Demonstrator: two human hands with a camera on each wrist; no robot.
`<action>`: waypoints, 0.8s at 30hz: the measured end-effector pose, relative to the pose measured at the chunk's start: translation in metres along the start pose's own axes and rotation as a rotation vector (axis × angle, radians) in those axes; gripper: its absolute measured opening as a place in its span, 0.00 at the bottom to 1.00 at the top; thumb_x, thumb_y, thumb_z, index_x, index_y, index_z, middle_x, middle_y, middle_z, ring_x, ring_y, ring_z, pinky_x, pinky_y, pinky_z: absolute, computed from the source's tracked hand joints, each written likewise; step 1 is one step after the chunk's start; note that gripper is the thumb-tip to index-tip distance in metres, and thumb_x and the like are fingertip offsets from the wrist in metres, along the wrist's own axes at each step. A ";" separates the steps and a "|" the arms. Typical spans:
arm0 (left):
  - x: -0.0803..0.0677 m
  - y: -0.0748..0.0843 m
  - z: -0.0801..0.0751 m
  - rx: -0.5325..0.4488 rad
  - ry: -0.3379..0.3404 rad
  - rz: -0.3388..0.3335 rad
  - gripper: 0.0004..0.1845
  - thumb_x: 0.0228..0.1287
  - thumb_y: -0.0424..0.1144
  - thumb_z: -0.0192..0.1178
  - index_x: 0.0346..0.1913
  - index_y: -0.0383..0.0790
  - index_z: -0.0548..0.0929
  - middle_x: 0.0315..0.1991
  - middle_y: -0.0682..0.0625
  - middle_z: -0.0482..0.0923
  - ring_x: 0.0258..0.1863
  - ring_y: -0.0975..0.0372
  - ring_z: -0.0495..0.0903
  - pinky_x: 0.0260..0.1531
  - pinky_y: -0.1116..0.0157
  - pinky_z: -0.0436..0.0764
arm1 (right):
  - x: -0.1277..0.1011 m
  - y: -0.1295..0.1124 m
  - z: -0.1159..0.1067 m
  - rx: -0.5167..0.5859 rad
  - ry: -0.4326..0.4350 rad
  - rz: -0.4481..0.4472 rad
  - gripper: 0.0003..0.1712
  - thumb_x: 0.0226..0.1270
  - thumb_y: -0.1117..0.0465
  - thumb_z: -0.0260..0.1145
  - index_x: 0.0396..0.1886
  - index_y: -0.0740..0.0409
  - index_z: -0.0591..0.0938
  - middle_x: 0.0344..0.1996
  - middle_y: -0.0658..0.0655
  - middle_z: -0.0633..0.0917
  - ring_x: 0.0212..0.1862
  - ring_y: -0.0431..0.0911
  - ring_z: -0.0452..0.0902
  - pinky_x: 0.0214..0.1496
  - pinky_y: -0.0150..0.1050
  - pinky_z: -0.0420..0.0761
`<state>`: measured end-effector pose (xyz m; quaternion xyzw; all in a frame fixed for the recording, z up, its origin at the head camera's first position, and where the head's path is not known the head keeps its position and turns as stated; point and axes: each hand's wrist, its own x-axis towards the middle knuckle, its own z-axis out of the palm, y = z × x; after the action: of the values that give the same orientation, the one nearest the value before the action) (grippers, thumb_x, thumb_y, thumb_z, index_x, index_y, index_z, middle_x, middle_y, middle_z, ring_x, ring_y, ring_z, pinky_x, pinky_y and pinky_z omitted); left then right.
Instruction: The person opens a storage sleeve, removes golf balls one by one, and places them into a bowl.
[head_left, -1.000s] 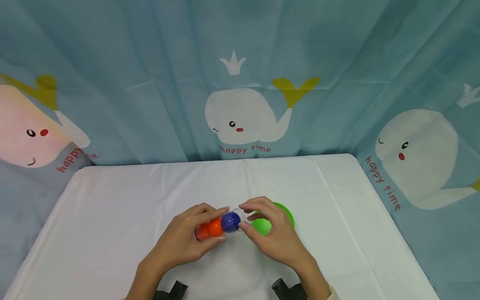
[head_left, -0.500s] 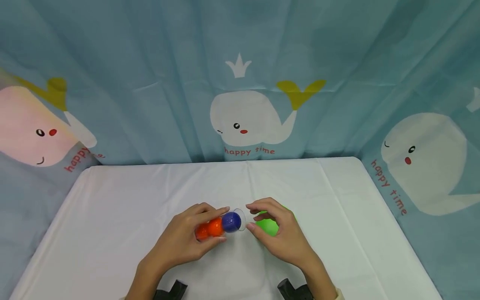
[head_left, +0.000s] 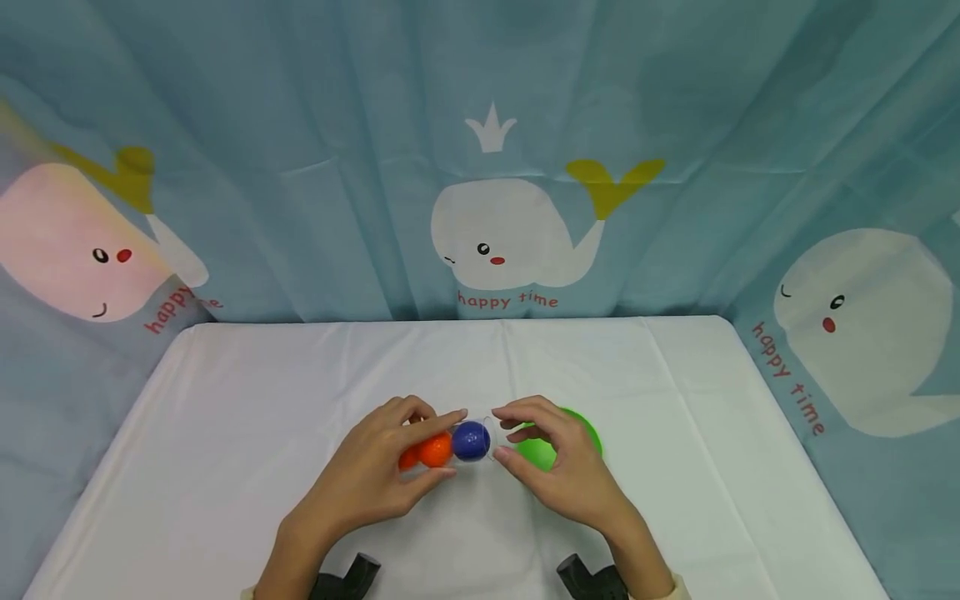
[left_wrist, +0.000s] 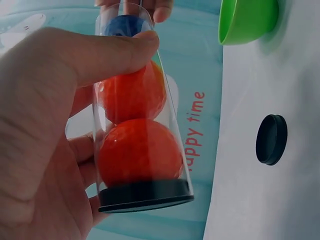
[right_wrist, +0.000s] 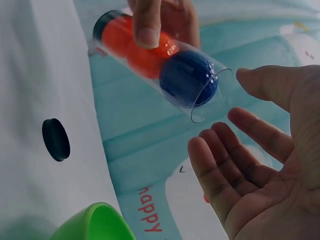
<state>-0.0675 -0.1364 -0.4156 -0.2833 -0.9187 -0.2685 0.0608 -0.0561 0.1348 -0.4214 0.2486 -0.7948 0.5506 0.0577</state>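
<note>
My left hand (head_left: 378, 467) grips a clear plastic tube (right_wrist: 214, 102), thumb on one side and fingers on the other. Inside, an orange golf ball (left_wrist: 140, 152) rests against the black end cap (left_wrist: 145, 196). A second orange golf ball (left_wrist: 132, 92) comes after it, then a blue golf ball (right_wrist: 186, 79) near the uncapped mouth. The tube lies tilted in the head view, its mouth toward my right hand (head_left: 558, 458). That hand is apart from the rim, fingers loosely curved and palm bare in the right wrist view.
A green bowl (head_left: 592, 433) stands on the white-covered table (head_left: 262, 392), partly hidden behind the right hand. A loose black cap (left_wrist: 272, 140) lies on the cloth, seen in both wrist views. Behind the table hangs a blue whale-print curtain (head_left: 337, 242).
My right hand has drawn back from the tube's mouth, where its fingertips were close around the rim. The left hand still holds the tube, now a little more level. The head view has shifted slightly.
</note>
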 end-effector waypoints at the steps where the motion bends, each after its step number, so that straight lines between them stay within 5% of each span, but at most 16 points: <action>1: 0.000 0.000 0.000 0.012 0.001 0.003 0.34 0.56 0.57 0.80 0.67 0.72 0.82 0.45 0.63 0.78 0.44 0.72 0.72 0.40 0.70 0.78 | 0.000 0.000 0.000 0.003 -0.003 0.005 0.21 0.69 0.63 0.76 0.60 0.51 0.85 0.54 0.54 0.88 0.54 0.47 0.87 0.52 0.39 0.90; 8: 0.000 0.000 -0.001 0.078 0.019 0.025 0.33 0.57 0.58 0.79 0.67 0.71 0.83 0.45 0.62 0.79 0.42 0.71 0.70 0.38 0.69 0.74 | 0.000 0.003 0.000 0.043 -0.031 0.037 0.21 0.71 0.62 0.75 0.61 0.57 0.85 0.55 0.60 0.87 0.54 0.51 0.87 0.53 0.39 0.90; 15: -0.001 0.001 -0.002 0.141 0.034 0.047 0.33 0.56 0.58 0.80 0.67 0.68 0.84 0.44 0.60 0.79 0.42 0.69 0.72 0.38 0.69 0.74 | -0.002 0.004 0.001 0.067 -0.052 0.068 0.20 0.71 0.61 0.74 0.61 0.55 0.85 0.55 0.56 0.87 0.55 0.41 0.86 0.54 0.39 0.90; 24: -0.001 0.006 -0.007 0.191 0.074 0.090 0.35 0.52 0.53 0.83 0.66 0.68 0.85 0.42 0.60 0.78 0.40 0.67 0.71 0.40 0.66 0.73 | -0.001 0.007 0.004 0.131 -0.082 0.094 0.21 0.72 0.62 0.74 0.63 0.53 0.84 0.57 0.61 0.85 0.56 0.47 0.86 0.56 0.40 0.89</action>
<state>-0.0640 -0.1364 -0.4074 -0.3069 -0.9235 -0.1873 0.1335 -0.0580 0.1333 -0.4289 0.2366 -0.7696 0.5928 -0.0172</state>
